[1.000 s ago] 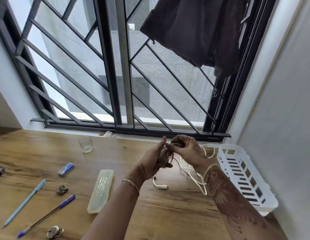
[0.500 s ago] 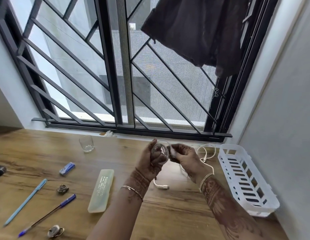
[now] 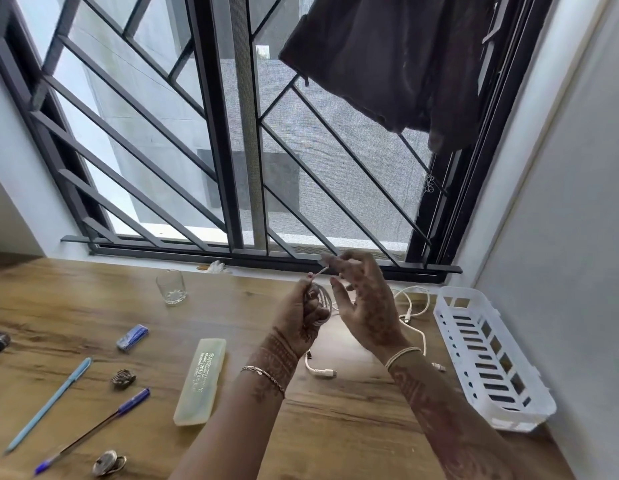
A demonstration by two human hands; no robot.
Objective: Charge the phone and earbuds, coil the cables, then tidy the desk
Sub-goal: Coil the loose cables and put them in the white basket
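The left hand (image 3: 301, 315) has a tight grip on the coiled white cable (image 3: 324, 301). The right hand (image 3: 365, 303) pinches its free strand.

Brown henna patterns cover my left hand (image 3: 299, 318) and right hand (image 3: 367, 306); my cable (image 3: 324, 301) is white. The basket (image 3: 491, 355) is white too, the desk (image 3: 335, 427) brown wood grain, with a pale blue pen (image 3: 48, 403) and a dark blue pen (image 3: 93, 431)

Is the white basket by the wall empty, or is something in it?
Empty: the white basket shows its slotted floor bare along its whole length.
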